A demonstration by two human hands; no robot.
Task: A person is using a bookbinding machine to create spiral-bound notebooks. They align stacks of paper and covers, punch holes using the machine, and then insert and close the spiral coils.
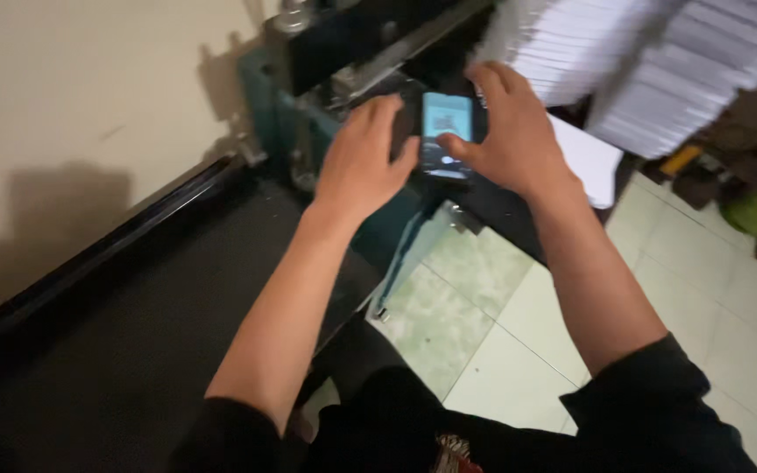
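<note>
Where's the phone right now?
Head view, upper centre: the phone sits between the left hand and right hand, on the dark green machine, below the white paper stacks.

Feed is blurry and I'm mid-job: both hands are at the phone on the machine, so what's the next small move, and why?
Probably close the right hand around the phone to steady it. Its screen is lit, the right thumb lies on it and the fingers curl past its top edge, while the left hand rests flat beside it on the dark green machine. Whether it is gripped is unclear.
</note>
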